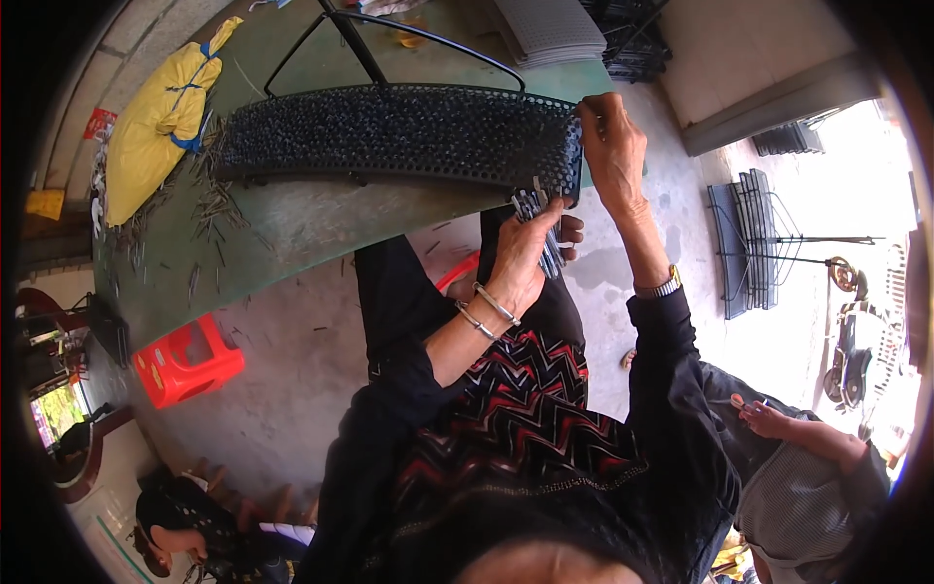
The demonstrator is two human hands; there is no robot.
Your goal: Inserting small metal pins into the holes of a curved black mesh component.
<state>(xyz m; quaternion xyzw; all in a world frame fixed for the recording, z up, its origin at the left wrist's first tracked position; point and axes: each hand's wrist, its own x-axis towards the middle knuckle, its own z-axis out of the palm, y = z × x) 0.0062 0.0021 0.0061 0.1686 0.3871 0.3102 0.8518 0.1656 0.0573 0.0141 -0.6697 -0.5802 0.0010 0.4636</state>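
Observation:
My left hand (520,258), with silver bangles at its wrist, is closed round a bundle of thin grey strips (530,204) just below the table edge. In front of me lies a long black perforated panel (399,131), its mesh densely dotted and joined to a black metal frame (365,49). At the panel's right end my right hand (615,151), above a wristwatch, is closed with its fingertips pinched against the corner. What sits between those fingertips is too small to make out.
On the green table (292,234) lie loose thin strips (219,209) and a tied yellow sack (161,136). Grey perforated sheets (550,29) are stacked at the back. A red stool (190,360) stands left; black racks (749,243) stand right. Other people sit at lower left and lower right.

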